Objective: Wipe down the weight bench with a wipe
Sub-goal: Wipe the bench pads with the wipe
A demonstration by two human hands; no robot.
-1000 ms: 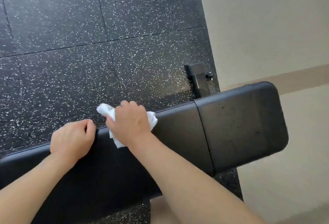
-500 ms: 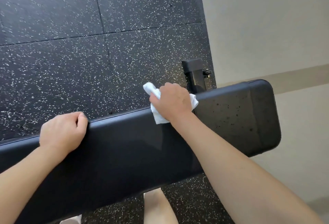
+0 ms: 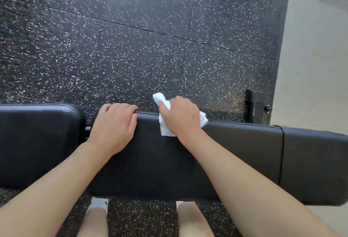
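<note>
In the head view, a black padded bench (image 3: 235, 153) ran across the middle of the frame from the left edge to the right edge. It was made of separate pads: one pad at the left, a gap, then a long pad through the centre, and a seam near the right marking off another section.

The right hand (image 3: 179, 118) sat just right of centre, at the upper edge of the long pad. Its fingers were curled around a crumpled white wipe (image 3: 165, 127), pressing it against the far edge of the bench. One end of the wipe stuck up above the knuckles at the upper left of the hand, and more of it showed below and to the right of the hand, lying on the pad.

The left hand (image 3: 114, 125) lay just left of the right hand, near the gap between the pads. Its fingers were bent over the far edge of the bench and held nothing else.

A dark speckled rubber floor (image 3: 131, 48) filled the upper part of the frame. A pale wall (image 3: 316, 48) stood along the right side. A black metal post (image 3: 254, 106) rose behind the bench at the right. The person's two bare legs (image 3: 190, 219) showed at the bottom.
</note>
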